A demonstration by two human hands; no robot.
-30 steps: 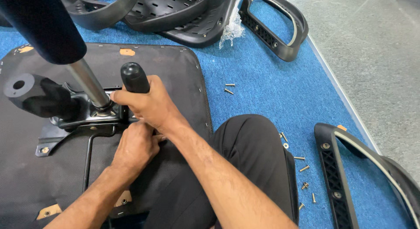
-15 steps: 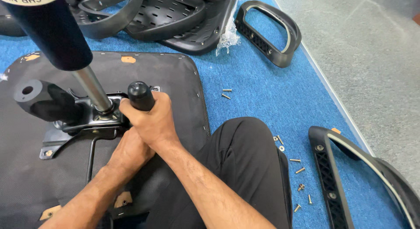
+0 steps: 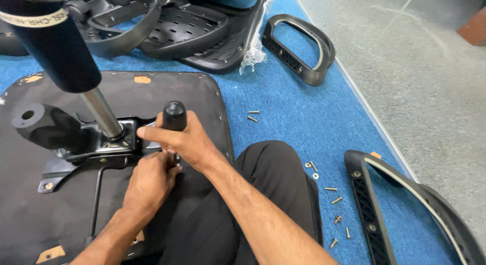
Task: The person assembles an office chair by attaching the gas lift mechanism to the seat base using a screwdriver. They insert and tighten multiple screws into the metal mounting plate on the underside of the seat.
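Black plastic, the screwdriver handle is being gripped in the right hand, fingers clenched round it; it looks rigid and light. The left hand is pinching near the hidden tip. Both are working at the steel mechanism plate on the upturned seat, probably heavy.

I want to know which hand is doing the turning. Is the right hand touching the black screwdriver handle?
Touching. The head view shows the right hand wrapped around the black screwdriver handle, fingers closed on it with no gap.
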